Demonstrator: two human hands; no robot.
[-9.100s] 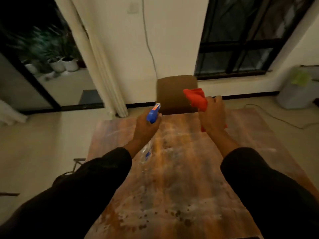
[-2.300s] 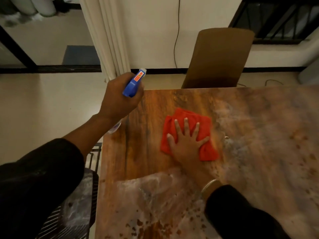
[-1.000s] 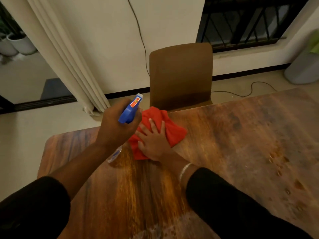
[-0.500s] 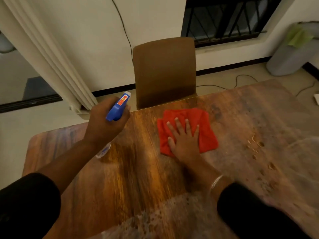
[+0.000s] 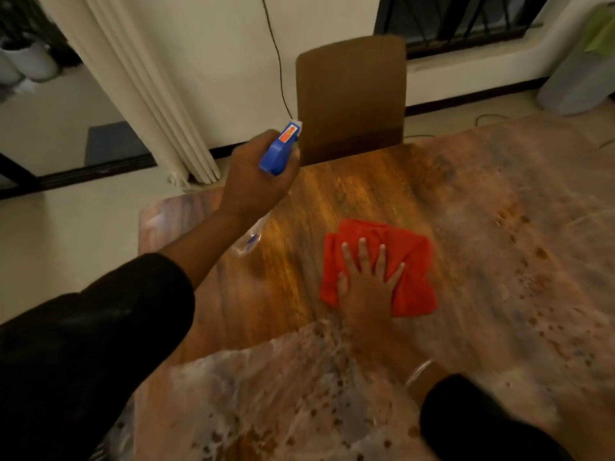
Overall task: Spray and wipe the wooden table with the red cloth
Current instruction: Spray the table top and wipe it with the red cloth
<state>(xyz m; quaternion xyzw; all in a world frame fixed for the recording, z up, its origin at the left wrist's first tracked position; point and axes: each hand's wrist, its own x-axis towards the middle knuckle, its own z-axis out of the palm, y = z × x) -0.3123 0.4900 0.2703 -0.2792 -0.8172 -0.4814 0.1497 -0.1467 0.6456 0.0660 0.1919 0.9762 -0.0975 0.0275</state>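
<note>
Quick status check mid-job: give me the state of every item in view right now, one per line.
left hand: closed around the spray bottle, raised above the table
spray bottle: held, nozzle aimed away
right hand: flat, fingers spread, pressing on the red cloth
red cloth: folded, flat on the table
wooden table: far-left strip wiped, the rest filmy, spotted
chair: tucked in

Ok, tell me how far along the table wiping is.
Partly done. The table shines bare near the chair. In hand: the right hand presses the red cloth flat, the left hand holds the spray bottle. Left: cloudy film near and right.
</note>
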